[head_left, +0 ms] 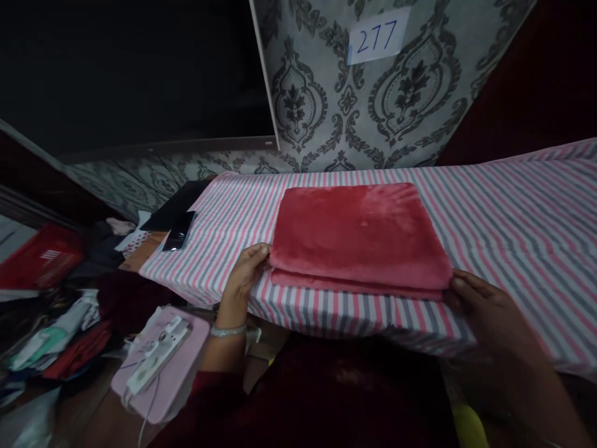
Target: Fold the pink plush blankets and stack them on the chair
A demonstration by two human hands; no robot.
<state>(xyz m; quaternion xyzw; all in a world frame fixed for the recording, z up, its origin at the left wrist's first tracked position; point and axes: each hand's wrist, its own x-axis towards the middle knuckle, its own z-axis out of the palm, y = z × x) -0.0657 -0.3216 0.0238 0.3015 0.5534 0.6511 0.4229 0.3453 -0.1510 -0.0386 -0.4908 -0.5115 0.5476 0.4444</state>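
A folded red plush blanket [354,233] lies flat on a striped cloth [224,224] in pink, grey and white. At its left front corner, my left hand [247,267] pinches the edge between thumb and fingers; a bracelet circles that wrist. My right hand [485,305] grips the opposite front corner, with some fingers tucked under and out of sight. The blanket's folded layers show along the near side, with the top layer set slightly above the lower one.
A phone [180,231] and a black flat item [175,205] lie at the left end. A power strip [158,358] rests on a pink stool [186,367] below. Piled clothes [69,336] and a red box [41,258] are further left. A large screen [140,74] stands behind.
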